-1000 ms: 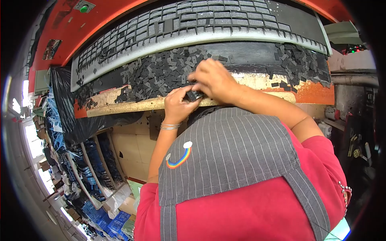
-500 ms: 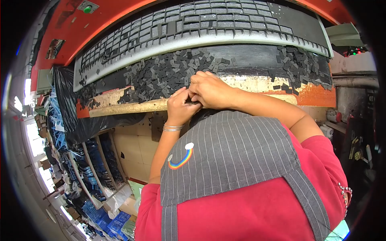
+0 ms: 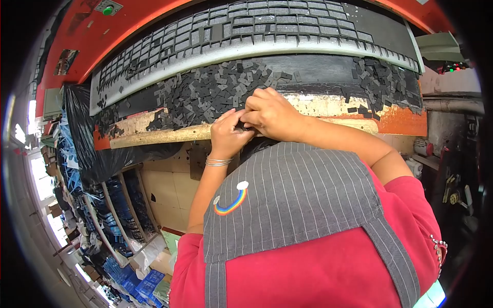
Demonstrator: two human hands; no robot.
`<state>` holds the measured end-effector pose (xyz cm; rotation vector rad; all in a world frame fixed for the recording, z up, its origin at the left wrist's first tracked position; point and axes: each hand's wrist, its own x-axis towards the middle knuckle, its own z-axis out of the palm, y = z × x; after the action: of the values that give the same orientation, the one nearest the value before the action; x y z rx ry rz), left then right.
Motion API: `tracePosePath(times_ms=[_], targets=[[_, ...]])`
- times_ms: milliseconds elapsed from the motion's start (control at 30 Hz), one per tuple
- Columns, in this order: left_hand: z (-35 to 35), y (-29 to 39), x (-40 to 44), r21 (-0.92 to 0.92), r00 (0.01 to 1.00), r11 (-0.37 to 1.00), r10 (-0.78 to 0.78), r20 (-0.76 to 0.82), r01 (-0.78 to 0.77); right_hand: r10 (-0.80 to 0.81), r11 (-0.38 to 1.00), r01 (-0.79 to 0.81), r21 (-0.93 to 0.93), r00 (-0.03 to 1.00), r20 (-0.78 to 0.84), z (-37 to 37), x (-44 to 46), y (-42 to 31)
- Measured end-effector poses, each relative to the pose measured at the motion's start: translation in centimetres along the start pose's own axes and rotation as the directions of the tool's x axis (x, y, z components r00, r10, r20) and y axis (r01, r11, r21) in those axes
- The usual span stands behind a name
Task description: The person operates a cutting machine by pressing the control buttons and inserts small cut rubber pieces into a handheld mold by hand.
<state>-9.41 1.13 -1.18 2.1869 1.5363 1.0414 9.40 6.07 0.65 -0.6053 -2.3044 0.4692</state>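
Note:
My left hand [image 3: 228, 136], with thin silver bangles [image 3: 217, 162] at its wrist, is closed at the wooden front edge of the work surface. Close against it, my right hand [image 3: 270, 115] is also closed, its fingers bent and pinched toward the left fingertips. Something dark shows between the two hands, too covered by the fingers to make out. Just beyond them lies a heap of small, flat black rectangular pieces [image 3: 205, 92], some with a small hole.
Behind the heap stretches a black grid sheet [image 3: 226, 32] along a pale bar [image 3: 221, 55]. More black pieces [image 3: 382, 84] lie at the right. A wooden rail [image 3: 164, 136] runs along the front. A black plastic bag [image 3: 84, 138] hangs at the left; a green button [image 3: 108, 10] sits on the red machine frame.
The view has shifted slightly. Both hands stay together at the same place, with only a small change in the right fingers.

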Motion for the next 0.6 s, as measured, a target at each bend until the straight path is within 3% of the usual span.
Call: tracePosePath(times_ms=[133, 433, 533, 567, 600], targets=[[0.1, 0.2, 0.2, -0.019, 1.000, 1.000, -0.017, 0.002, 0.017, 0.043, 0.994, -0.035, -0.102, 0.996, 0.076, 0.3, 0.1, -0.7], [0.2, -0.7, -0.5, -0.023, 0.993, 0.994, -0.106, 0.052, 0.107, 0.214, 0.938, -0.280, 0.206, 0.932, 0.292, 0.1, 1.4, 0.6], [0.2, -0.1, -0.4, 0.038, 0.994, 0.993, -0.109, 0.025, 0.108, 0.404, 0.740, -0.476, 0.475, 0.879, 0.251, -0.3, 1.0, 2.5], [0.1, -0.2, -0.4, 0.047, 0.994, 0.993, -0.111, 0.023, 0.110, 0.524, 0.707, -0.573, 0.414, 0.818, 0.237, -0.7, 1.0, 3.4], [0.1, -0.2, -0.5, 0.056, 0.993, 0.992, -0.111, 0.024, 0.110, 0.510, 0.821, -0.506, 0.263, 0.858, 0.061, -1.0, 0.6, 4.0]])
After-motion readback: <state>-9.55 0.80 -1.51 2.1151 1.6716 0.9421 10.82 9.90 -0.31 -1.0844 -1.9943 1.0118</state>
